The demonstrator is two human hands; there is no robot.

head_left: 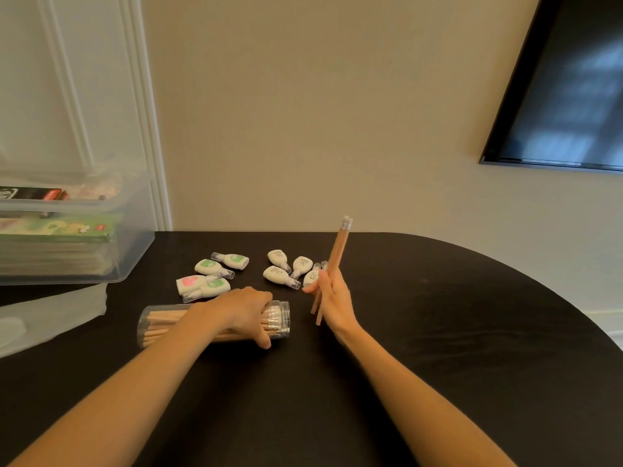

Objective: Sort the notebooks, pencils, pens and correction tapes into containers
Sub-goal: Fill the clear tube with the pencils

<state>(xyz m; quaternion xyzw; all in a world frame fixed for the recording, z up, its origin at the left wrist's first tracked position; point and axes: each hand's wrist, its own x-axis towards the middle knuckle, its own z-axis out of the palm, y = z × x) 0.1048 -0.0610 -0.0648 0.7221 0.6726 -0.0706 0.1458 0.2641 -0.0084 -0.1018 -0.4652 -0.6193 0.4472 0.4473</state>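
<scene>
A clear plastic cylinder (161,323) full of wooden pencils lies on its side on the black table (438,332), its open end pointing right. My left hand (246,313) grips it from above. My right hand (332,303) holds two wooden pencils (338,251) almost upright, eraser ends up, just right of the cylinder's mouth. Several white correction tapes lie behind the hands: a green- and pink-labelled group (210,274) at the left and a plain white group (286,267) at the right, partly hidden by my right fingers.
At the far left a clear storage bin (135,237) holds stacked notebooks, with another clear bin on top holding dark boxes. A translucent lid (50,318) lies below it. A dark screen (573,89) hangs on the wall at the right.
</scene>
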